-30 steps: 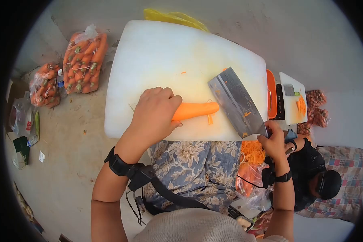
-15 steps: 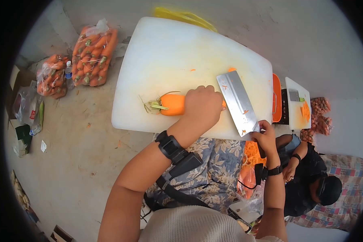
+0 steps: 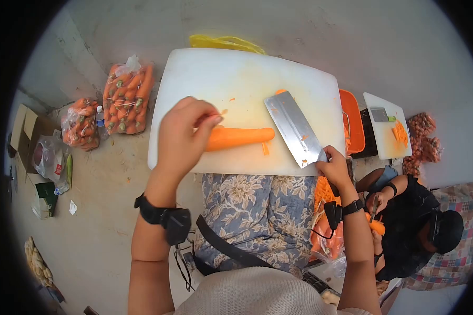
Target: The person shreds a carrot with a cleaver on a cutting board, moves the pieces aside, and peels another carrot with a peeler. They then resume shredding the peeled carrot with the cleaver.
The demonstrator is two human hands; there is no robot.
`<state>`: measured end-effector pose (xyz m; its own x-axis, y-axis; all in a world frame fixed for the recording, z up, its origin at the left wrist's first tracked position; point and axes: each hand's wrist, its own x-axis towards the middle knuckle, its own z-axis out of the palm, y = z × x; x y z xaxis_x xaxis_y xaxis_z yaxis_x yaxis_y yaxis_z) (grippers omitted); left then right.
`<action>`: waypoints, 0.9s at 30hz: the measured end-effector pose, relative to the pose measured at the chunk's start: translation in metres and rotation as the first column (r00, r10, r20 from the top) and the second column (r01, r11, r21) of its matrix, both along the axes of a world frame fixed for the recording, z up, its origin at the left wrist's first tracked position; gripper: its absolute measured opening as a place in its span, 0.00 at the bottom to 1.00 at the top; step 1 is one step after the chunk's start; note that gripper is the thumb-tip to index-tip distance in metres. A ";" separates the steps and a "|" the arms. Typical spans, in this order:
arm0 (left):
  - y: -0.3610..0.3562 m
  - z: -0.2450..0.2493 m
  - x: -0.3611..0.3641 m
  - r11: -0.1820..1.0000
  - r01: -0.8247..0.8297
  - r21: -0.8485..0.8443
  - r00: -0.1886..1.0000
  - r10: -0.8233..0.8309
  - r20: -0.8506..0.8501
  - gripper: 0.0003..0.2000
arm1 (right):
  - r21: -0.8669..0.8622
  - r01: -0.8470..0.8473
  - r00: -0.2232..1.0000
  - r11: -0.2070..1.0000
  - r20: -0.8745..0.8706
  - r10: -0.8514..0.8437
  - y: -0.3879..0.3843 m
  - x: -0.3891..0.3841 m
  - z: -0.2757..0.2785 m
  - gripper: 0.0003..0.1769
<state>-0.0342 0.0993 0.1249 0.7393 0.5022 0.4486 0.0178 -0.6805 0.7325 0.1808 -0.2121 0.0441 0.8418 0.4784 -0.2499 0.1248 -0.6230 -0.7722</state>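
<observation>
My right hand [image 3: 333, 168] grips the handle of a broad cleaver [image 3: 295, 128], whose blade lies flat over the right part of the white cutting board [image 3: 205, 71]. A peeled-looking carrot [image 3: 242, 137] lies on the board to the left of the blade, its tip pointing right. My left hand [image 3: 186, 134] is raised above the carrot's thick end and hides it. Between its thumb and fingertips is a small carrot scrap [image 3: 224, 112]. A thin carrot sliver [image 3: 265, 149] lies below the tip, and carrot bits stick to the blade.
Bags of carrots [image 3: 129, 100] stand on the floor at left, by a bottle [image 3: 100, 116]. An orange basin [image 3: 352, 121] sits beside the board. Shredded carrot [image 3: 323, 194] is below it. At right, a co-worker [image 3: 404, 226] holds a carrot near another cutting board [image 3: 378, 139].
My left hand has lifted off the carrot and moved left, now pinching a small scrap. The carrot's tip is uncovered. The cleaver stays in my right hand. The co-worker now holds a carrot.
</observation>
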 end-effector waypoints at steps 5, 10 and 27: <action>0.048 0.005 -0.118 0.745 -0.365 0.558 0.709 0.611 -0.351 0.15 | -0.062 -0.010 0.991 0.998 0.130 0.018 -0.005 0.002 -0.012 0.15; 0.045 -0.023 -0.152 0.855 -0.215 0.472 0.526 0.509 -0.682 0.29 | -0.140 -0.022 0.980 0.990 0.195 0.050 0.001 0.000 0.000 0.20; -0.043 -0.032 0.012 0.904 -0.028 0.427 0.706 0.320 -0.631 0.35 | 0.021 -0.026 0.990 0.999 0.137 0.023 -0.006 -0.002 -0.009 0.16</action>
